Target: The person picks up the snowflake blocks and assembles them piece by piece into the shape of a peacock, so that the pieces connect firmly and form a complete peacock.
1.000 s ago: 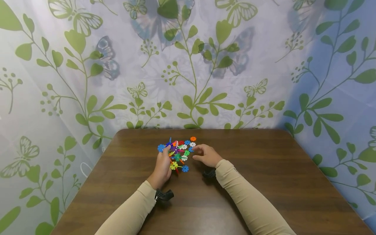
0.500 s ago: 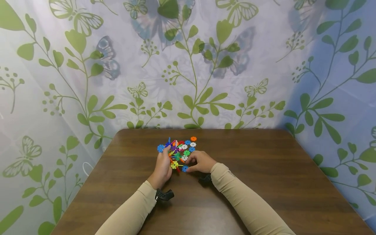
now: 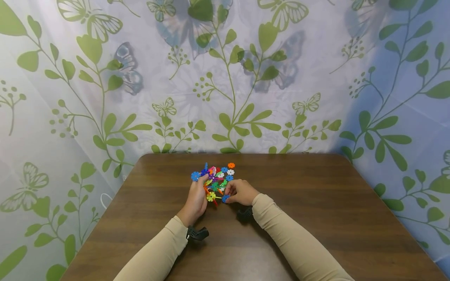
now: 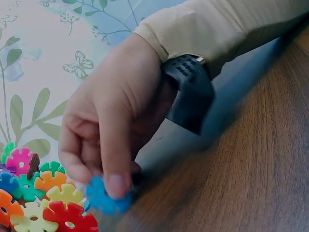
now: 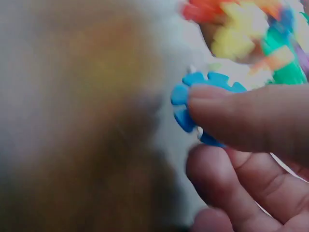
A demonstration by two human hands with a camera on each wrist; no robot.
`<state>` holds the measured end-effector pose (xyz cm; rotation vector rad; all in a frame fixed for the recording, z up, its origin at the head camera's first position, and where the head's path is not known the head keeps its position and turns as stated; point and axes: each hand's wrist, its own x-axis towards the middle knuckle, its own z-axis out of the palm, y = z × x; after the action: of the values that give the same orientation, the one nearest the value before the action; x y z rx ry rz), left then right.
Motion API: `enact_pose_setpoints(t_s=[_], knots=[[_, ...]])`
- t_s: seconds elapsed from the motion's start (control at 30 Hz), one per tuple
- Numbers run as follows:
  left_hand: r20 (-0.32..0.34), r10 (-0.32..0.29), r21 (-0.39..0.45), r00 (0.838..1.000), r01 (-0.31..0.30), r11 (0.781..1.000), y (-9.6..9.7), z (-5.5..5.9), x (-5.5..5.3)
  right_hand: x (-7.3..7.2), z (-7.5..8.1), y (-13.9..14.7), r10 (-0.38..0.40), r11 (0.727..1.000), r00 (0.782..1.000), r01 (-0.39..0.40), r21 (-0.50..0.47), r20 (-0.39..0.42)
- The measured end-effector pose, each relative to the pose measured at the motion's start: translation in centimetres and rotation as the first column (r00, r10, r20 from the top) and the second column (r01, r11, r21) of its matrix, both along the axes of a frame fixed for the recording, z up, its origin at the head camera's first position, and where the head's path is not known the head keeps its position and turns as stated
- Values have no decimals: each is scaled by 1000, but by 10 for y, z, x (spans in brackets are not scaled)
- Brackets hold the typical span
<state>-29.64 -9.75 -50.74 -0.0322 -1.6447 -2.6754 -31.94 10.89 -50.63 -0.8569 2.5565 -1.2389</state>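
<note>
Your right hand (image 3: 241, 192) pinches a blue disc (image 4: 100, 197), its middle covered, your left hand (image 3: 194, 198) opposite grasping the disc cluster (image 3: 215, 187), partly hidden there.

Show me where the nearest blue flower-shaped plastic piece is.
In the head view, the blue piece is right of the yellow flower-shaped plastic piece, pinched by the right hand.

The cluster (image 3: 215, 186) is sitting centrally, the left hand (image 3: 195, 197) gripping it at eight o'clock; the right hand (image 3: 243, 192) is hovering at four, with a disc (image 3: 225, 199) resting in its pinch at five. Other discs (image 3: 231, 172) are lying on the table (image 3: 299, 191) around one; cloth (image 3: 242, 125) is hanging beyond, at twelve.
</note>
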Motion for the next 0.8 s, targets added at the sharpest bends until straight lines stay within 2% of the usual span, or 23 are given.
enact_pose_setpoints(t_s=[0.1, 0.23, 0.3, 0.43, 0.53, 0.6, 0.8], knots=[[0, -4, -39, 1000, 4, 999, 2, 1, 1, -5, 2, 12, -67, 991, 997, 72, -114, 48], [18, -23, -114, 1000, 25, 993, 3, 0, 3, -10, 7, 25, -184, 944, 981, 192, -269, 57], [20, -44, -155, 999, 47, 987, 4, -2, 4, -11, 13, 29, -208, 923, 978, 204, -327, 25], [22, -102, -243, 995, 104, 964, 5, -3, 6, -10, 28, 35, -172, 905, 983, 135, -404, -57], [4, -161, -319, 987, 153, 935, 7, -4, 9, -7, 39, 36, -122, 906, 989, 76, -417, -85], [-16, -201, -383, 980, 179, 906, 8, -4, 11, -4, 45, 36, -83, 914, 992, 37, -403, -97], [-116, -263, -570, 958, 152, 808, 10, -7, 14, 6, 61, 32, 41, 939, 992, -78, -336, -116]])
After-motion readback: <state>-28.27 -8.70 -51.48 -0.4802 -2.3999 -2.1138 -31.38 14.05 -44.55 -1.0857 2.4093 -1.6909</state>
